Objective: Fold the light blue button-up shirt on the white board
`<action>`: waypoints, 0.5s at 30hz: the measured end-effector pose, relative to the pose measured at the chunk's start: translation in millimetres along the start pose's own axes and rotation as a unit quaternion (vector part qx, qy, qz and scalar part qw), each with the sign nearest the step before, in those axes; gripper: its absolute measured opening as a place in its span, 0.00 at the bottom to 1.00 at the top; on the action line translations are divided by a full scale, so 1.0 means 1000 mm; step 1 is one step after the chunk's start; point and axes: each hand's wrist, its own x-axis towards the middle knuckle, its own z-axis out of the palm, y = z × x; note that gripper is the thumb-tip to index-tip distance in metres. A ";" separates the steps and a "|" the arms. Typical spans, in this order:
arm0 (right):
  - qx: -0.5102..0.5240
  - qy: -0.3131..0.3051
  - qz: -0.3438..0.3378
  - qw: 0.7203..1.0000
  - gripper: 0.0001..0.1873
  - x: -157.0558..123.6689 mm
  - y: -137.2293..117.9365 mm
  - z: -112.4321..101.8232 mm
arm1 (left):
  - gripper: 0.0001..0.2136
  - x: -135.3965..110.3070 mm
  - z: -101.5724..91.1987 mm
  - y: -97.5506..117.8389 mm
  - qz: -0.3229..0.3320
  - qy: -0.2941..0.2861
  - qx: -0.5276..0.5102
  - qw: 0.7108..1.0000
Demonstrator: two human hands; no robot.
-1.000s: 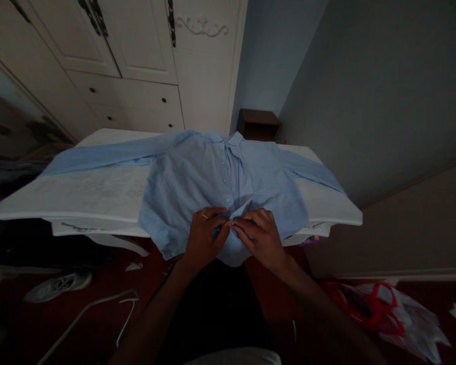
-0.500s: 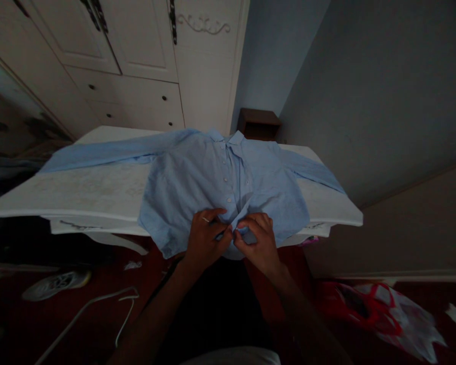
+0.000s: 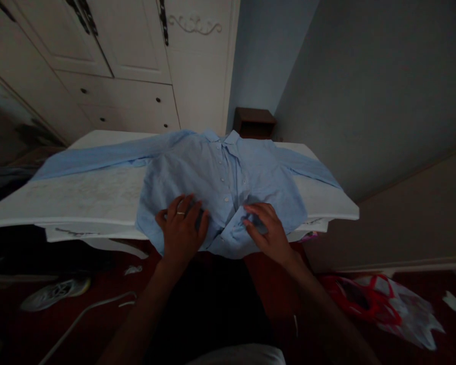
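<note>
On the worktop (image 3: 91, 197) beneath, our left hand (image 3: 184, 228) and right hand (image 3: 258, 223) have parted, fingers spread, leaving the blue shirt (image 3: 213, 187) between them apparently unpinched.

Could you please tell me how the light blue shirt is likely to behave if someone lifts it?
The shirt would probably hang floppy, since its hem droops past the near edge of the table. It may crumple easily, as creases run across its front. The front might gape, because its edges lie apart below the collar.
</note>
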 end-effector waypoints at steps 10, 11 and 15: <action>-0.079 -0.187 -0.112 0.973 0.20 0.072 0.066 -0.018 | 0.27 0.032 -0.008 -0.047 -0.004 -0.169 0.076 0.983; -0.077 -0.201 -0.130 0.968 0.17 0.077 0.069 -0.018 | 0.28 0.031 -0.009 -0.050 0.004 -0.177 0.080 0.981; -0.053 -0.180 -0.183 0.965 0.15 0.092 0.065 -0.015 | 0.29 0.030 -0.014 -0.059 0.028 -0.195 0.084 0.977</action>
